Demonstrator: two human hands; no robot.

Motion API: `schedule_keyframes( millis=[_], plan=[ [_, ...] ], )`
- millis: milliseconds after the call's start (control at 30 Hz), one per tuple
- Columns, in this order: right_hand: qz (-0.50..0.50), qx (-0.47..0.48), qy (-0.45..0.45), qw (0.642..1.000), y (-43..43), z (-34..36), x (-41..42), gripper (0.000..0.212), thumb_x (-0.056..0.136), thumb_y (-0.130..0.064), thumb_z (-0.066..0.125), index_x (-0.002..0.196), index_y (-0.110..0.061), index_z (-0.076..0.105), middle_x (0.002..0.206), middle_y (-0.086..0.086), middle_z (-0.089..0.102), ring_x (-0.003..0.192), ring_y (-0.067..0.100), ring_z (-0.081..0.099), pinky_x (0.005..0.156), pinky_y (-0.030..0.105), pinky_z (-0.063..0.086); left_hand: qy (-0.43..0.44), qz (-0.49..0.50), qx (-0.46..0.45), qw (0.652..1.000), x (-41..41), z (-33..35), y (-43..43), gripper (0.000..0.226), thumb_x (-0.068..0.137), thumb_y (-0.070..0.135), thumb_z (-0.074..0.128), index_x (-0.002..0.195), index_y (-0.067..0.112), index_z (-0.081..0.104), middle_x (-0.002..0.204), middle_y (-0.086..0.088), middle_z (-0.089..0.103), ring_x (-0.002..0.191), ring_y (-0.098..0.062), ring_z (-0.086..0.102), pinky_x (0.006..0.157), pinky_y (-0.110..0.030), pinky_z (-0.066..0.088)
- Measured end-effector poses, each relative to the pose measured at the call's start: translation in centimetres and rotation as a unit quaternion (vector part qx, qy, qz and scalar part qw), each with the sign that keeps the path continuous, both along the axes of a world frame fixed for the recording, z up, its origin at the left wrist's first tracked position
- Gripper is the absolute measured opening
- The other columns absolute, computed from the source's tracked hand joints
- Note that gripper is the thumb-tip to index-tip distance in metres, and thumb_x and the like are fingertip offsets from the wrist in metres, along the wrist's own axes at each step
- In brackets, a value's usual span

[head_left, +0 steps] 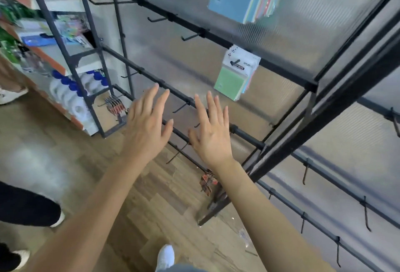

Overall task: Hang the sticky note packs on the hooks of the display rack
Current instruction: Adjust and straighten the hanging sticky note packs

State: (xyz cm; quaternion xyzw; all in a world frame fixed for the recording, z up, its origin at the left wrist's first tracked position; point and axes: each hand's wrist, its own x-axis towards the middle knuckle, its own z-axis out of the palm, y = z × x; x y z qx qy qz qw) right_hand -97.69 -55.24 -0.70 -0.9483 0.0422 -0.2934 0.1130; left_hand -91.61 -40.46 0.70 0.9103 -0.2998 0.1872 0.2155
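Hanging on hook, sticky note pack (237, 74) above right hand (211, 134) fingers (213, 105), apart.

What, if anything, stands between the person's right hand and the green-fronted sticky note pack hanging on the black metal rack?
Nothing visible does. The right hand, fingers straight, is below and left of the green-fronted sticky note pack; only the translucent ribbed back panel shows between them.

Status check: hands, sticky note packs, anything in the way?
Left hand open, empty; right hand open, empty. Sticky note packs hang on one hook of the display rack, above the right hand. Bare hooks nearby, nothing blocking them.
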Motion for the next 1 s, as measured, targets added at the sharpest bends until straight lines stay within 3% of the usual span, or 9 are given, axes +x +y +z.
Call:
schedule_keyframes(
  millis=[100, 267, 433, 667, 900, 1000],
  plan=[
    [-0.015, -0.025, -0.018, 0.999, -0.4, 1.1, 2.2, 0.071, 0.081, -0.020, 0.056, 0.144, -0.011, 0.026, 0.149, 0.023, 0.027, 0.138, 0.041, 0.023, 0.109, 0.053, 0.015, -0.015, -0.003, -0.017, 1.000, 2.9, 1.0, -0.6, 0.059, 0.085, 0.029, 0.049, 0.139, 0.008, 0.035, 0.145, -0.018, 0.032, 0.130, -0.036, 0.032, 0.104, -0.050, 0.028],
    [-0.089, -0.047, -0.042, 0.994, -1.8, 2.5, 4.6, 0.064, 0.083, -0.029, 0.038, 0.144, -0.012, 0.026, 0.149, 0.023, 0.028, 0.139, 0.038, 0.021, 0.110, 0.051, 0.011, -0.029, -0.056, -0.026, 0.998, 6.8, 1.5, -2.5, 0.061, 0.086, 0.029, 0.050, 0.141, 0.009, 0.033, 0.148, -0.016, 0.029, 0.133, -0.034, 0.029, 0.108, -0.045, 0.018],
    [-0.146, -0.069, -0.057, 0.985, -2.0, 3.8, 6.9, 0.065, 0.083, -0.026, 0.039, 0.145, -0.015, 0.020, 0.151, 0.020, 0.023, 0.141, 0.034, 0.014, 0.113, 0.050, 0.008, -0.035, -0.115, -0.056, 0.991, 10.8, 2.6, -4.2, 0.063, 0.084, 0.026, 0.053, 0.141, 0.010, 0.033, 0.148, -0.016, 0.028, 0.133, -0.036, 0.029, 0.104, -0.054, 0.027],
    [-0.250, -0.061, -0.132, 0.957, 0.1, 5.6, 10.1, 0.066, 0.085, -0.018, 0.048, 0.145, -0.013, 0.022, 0.153, 0.020, 0.014, 0.143, 0.033, 0.004, 0.115, 0.052, 0.008, -0.091, -0.232, -0.090, 0.964, 16.4, 4.8, -4.8, 0.064, 0.081, 0.017, 0.060, 0.139, 0.009, 0.034, 0.149, -0.016, 0.027, 0.134, -0.030, 0.023, 0.106, -0.045, 0.024],
    [-0.320, -0.070, -0.227, 0.917, 0.9, 9.0, 12.8, 0.072, 0.081, -0.009, 0.056, 0.143, -0.011, 0.020, 0.151, 0.024, 0.015, 0.142, 0.034, 0.007, 0.116, 0.047, 0.006, -0.146, -0.298, -0.149, 0.931, 21.3, 8.7, -4.8, 0.059, 0.088, 0.028, 0.042, 0.142, 0.007, 0.028, 0.148, -0.016, 0.027, 0.134, -0.028, 0.022, 0.108, -0.049, 0.025],
    [-0.333, -0.070, -0.261, 0.903, 0.5, 11.2, 13.4, 0.071, 0.086, -0.012, 0.054, 0.144, -0.008, 0.014, 0.151, 0.025, 0.017, 0.142, 0.033, 0.008, 0.116, 0.047, 0.007, -0.175, -0.294, -0.174, 0.923, 23.5, 11.0, -5.5, 0.059, 0.089, 0.027, 0.042, 0.142, 0.005, 0.028, 0.148, -0.016, 0.028, 0.135, -0.029, 0.022, 0.110, -0.043, 0.018]
  ],
)
